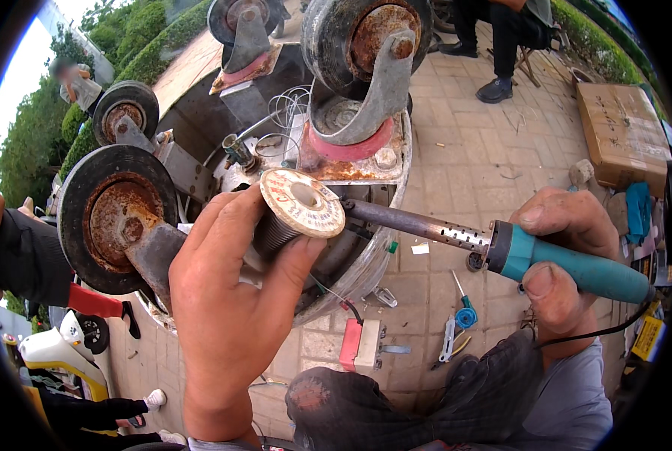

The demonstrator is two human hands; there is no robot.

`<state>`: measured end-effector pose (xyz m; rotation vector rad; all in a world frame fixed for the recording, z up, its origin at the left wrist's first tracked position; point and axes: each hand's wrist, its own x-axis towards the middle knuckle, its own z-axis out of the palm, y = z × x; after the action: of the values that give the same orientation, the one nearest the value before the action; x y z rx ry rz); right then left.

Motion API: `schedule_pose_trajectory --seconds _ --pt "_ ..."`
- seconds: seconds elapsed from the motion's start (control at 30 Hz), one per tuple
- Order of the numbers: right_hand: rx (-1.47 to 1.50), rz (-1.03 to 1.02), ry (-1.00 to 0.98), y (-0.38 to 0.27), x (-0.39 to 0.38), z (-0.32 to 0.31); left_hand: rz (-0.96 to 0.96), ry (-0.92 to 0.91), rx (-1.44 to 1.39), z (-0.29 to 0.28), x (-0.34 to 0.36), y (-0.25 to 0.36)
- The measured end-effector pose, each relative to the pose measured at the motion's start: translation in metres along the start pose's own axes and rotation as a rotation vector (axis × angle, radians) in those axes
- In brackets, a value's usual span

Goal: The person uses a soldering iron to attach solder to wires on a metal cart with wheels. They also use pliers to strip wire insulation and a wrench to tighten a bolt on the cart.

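My left hand [234, 289] is closed round a spool of solder wire [303, 201], its pale round end turned up. In my right hand [565, 240] is a soldering iron with a teal handle [569, 263], gripped between thumb and fingers. The iron's dark metal shaft points left, and its tip meets the rim of the spool or lies just behind it; I cannot tell which. Both are held over the edge of an upturned round metal machine base [336, 301] with rusty caster wheels [125, 222]. Thin loose wires [287, 109] stick up inside the base.
On the brick paving [456, 150] lie a red and white switch block [358, 342], a blue-handled screwdriver [465, 314] and a utility knife [447, 337]. A cardboard box [621, 131] stands far right. A black cord trails from the iron. Other people sit or stand around at left and top right.
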<state>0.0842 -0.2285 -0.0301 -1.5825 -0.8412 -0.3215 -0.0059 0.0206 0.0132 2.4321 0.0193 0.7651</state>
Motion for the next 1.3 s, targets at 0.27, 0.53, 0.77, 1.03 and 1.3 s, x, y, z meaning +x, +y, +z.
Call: schedule_pose_trajectory --seconds 0.27,0.53,0.77,1.03,1.3 --pt "-0.013 0.039 0.020 -0.0029 -0.0010 -0.0004 -0.009 0.002 -0.033 0.0006 -0.0003 -0.0009" --pt "-0.014 0.041 -0.008 -0.0035 0.0004 -0.0005 -0.012 0.007 -0.026 0.0000 -0.0006 -0.0004" --pt "0.015 0.067 -0.026 -0.0051 0.0003 -0.0011 0.000 0.012 -0.027 -0.0001 -0.0001 -0.0009" --pt "0.008 0.054 -0.003 -0.0038 0.0005 0.0009 -0.009 0.023 -0.041 0.0011 -0.0007 -0.0010" --pt "-0.014 0.024 0.007 -0.0022 0.0004 0.0022 -0.016 0.012 -0.022 -0.0007 -0.0009 -0.0025"
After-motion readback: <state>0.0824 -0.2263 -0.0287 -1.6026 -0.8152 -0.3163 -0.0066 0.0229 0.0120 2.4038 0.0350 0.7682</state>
